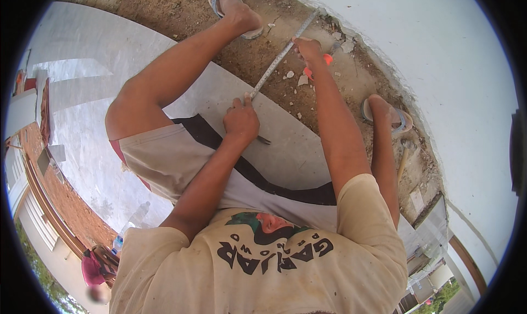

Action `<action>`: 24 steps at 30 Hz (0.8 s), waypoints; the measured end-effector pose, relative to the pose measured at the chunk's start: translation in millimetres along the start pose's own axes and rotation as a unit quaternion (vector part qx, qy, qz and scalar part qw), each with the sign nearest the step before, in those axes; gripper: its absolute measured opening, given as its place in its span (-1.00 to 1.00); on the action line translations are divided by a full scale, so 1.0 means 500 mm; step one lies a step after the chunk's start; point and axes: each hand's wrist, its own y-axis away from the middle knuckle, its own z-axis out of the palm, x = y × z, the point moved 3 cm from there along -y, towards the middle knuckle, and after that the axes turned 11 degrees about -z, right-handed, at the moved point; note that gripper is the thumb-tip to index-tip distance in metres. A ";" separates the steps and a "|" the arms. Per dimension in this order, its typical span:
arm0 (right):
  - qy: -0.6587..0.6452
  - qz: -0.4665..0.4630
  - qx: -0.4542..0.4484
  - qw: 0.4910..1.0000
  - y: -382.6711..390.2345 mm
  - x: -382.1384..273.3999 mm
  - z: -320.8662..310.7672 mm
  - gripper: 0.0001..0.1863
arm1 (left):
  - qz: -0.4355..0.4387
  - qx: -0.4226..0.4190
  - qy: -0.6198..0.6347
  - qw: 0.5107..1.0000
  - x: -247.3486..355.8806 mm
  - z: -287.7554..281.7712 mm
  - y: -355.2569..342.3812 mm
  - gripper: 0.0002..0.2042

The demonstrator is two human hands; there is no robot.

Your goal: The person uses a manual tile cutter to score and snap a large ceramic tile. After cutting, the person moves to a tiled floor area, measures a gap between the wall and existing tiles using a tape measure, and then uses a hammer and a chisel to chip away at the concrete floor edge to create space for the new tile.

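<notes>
A pale measuring tape [276, 63] stretches across the dirt strip, from the edge of a smooth grey slab [285, 144] toward the base of a white wall. My left hand [241, 119] is closed on its near end, above the slab's edge. Beneath that hand pokes out the dark tip of a tool [264, 140]; the rest is hidden. Farther along, my right hand [308, 48] pinches the tape near the wall. Under my right wrist shows an orange-red object [308, 72], mostly covered by the arm, its kind unclear.
Plaster chips [302, 80] lie in the dirt along the white wall [428, 45]. A wooden-handled tool [404, 157] rests by my right foot. Plastic bottles [140, 212] stand on the slab at left. Another person in a pink head covering [92, 267] is at lower left.
</notes>
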 end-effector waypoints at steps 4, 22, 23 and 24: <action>0.005 -0.009 -0.001 1.000 -0.010 0.011 -0.005 -0.81 | 0.003 -0.002 -0.012 1.000 0.003 -0.001 -0.001 -0.44; 0.031 -0.033 0.026 0.999 0.029 -0.020 -0.019 -0.80 | 0.011 0.001 0.014 1.000 0.007 -0.009 0.009 -0.45; 0.044 -0.041 0.024 0.998 0.043 -0.029 -0.019 -0.80 | 0.011 -0.001 0.020 1.000 0.005 -0.015 0.014 -0.45; 0.057 -0.049 0.024 0.997 0.056 -0.038 -0.018 -0.80 | 0.004 -0.017 0.029 0.999 0.002 -0.017 0.017 -0.45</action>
